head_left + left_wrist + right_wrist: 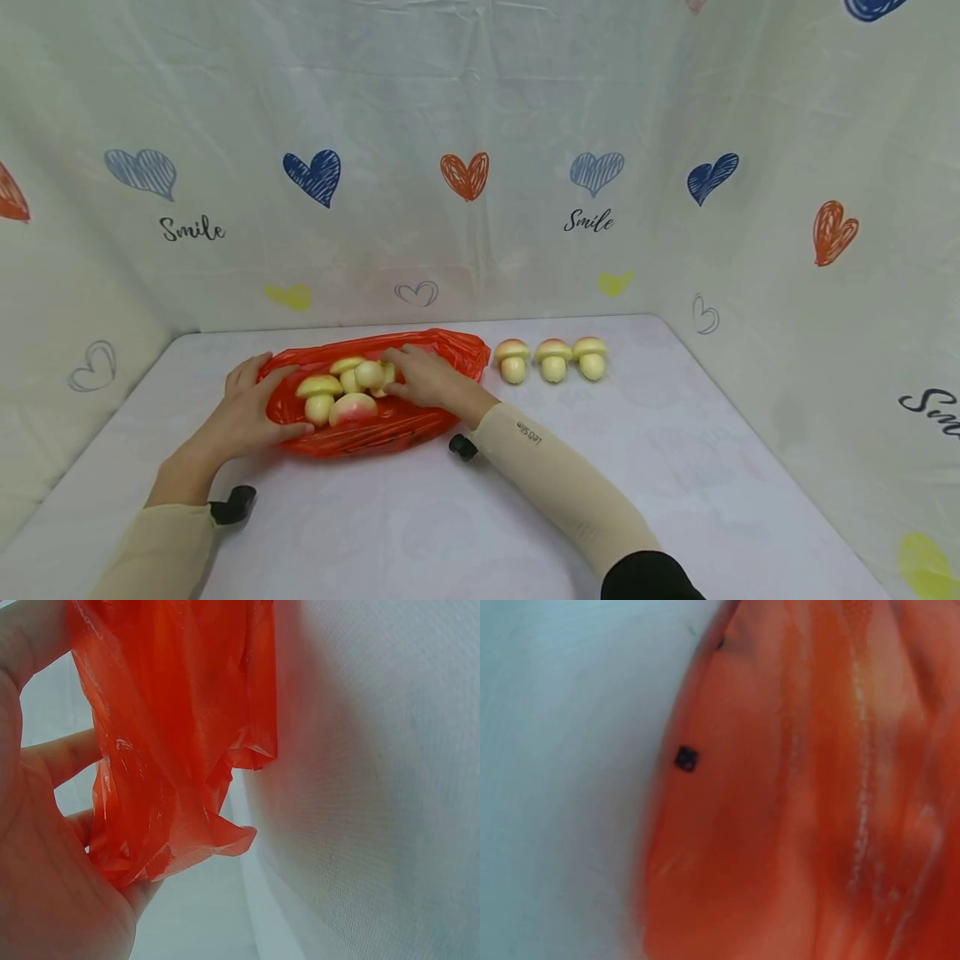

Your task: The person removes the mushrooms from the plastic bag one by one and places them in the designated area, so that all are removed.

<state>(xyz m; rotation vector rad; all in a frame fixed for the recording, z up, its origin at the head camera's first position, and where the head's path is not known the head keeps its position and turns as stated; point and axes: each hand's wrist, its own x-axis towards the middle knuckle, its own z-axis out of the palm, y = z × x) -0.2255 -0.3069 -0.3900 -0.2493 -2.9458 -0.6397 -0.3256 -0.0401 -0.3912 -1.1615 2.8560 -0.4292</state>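
A red plastic bag (420,421) lies spread wide on the table, with several mushrooms inside, pale yellow with reddish cap tops. One mushroom (318,398) stands near the bag's left end, beside a pink-topped cap (354,408). My left hand (243,417) holds the bag's left edge, the thumb at the front rim and the fingers around the far side. In the left wrist view, crumpled red plastic (161,750) hangs against those fingers. Reaching into the bag from the right, my right hand (427,379) pinches a mushroom (385,379) between thumb and fingers. Only red plastic (727,825) fills the right wrist view.
Three more mushrooms stand in a row right of the bag: one (513,361) close to its edge, then another (553,360) and a third (590,358). They sit on the white tabletop (600,467). A heart-printed curtain (390,100) hangs behind the table.
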